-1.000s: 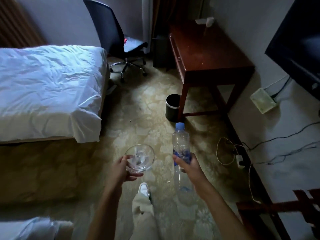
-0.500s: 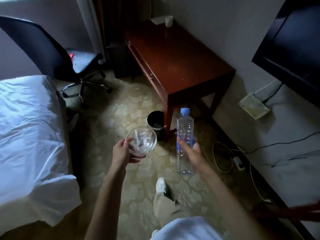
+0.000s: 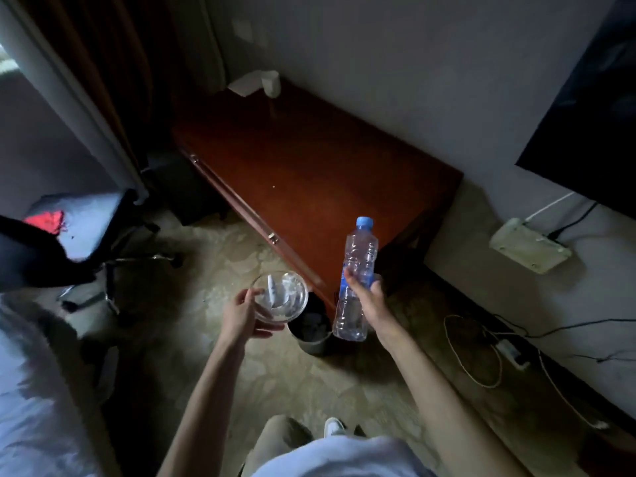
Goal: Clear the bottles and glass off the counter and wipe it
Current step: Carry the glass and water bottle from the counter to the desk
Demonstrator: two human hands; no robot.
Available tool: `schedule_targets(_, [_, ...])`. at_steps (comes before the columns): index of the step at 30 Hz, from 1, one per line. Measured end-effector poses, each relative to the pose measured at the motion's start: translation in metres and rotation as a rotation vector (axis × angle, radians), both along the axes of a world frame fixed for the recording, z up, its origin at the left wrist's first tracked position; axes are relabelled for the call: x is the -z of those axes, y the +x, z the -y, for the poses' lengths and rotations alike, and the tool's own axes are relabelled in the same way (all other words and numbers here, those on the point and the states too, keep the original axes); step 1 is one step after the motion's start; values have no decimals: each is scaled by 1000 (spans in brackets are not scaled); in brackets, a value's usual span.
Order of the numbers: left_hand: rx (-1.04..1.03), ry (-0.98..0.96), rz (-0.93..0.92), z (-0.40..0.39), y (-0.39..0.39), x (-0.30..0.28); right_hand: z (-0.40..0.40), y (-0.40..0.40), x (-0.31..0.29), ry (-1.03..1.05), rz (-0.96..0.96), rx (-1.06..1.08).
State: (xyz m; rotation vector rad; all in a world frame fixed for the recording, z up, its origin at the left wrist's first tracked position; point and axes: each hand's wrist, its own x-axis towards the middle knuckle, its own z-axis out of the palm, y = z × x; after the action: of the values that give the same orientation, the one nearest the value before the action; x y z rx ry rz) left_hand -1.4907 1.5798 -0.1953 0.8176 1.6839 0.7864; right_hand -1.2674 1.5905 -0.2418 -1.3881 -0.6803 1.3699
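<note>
My left hand (image 3: 241,316) grips a clear drinking glass (image 3: 281,297) seen from above, with something white inside it. My right hand (image 3: 367,299) holds a clear plastic bottle (image 3: 356,280) with a blue cap, upright and slightly tilted, looking almost empty. Both are held out over the carpet, just in front of the near corner of a dark red wooden desk (image 3: 309,173). A small black waste bin (image 3: 311,330) stands on the floor right below the glass and bottle, beside the desk leg.
White paper and a small white cup (image 3: 270,83) sit at the desk's far end. An office chair (image 3: 62,235) stands at left, a bed edge (image 3: 31,390) lower left. A dark TV (image 3: 592,108) hangs at right, with a router (image 3: 528,244) and cables (image 3: 481,349) below.
I have walked toward the desk and turned right. The desk and bin are now much closer, the bed has slid out to the left. Both hands keep their hold.
</note>
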Motion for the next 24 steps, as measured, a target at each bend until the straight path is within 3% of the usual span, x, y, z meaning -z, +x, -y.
schedule_targets(14, [425, -72, 28, -320, 57, 107, -190, 21, 57, -60, 226, 519])
schedule_targets(24, [811, -149, -127, -419, 80, 146, -240, -4, 74, -124, 324, 798])
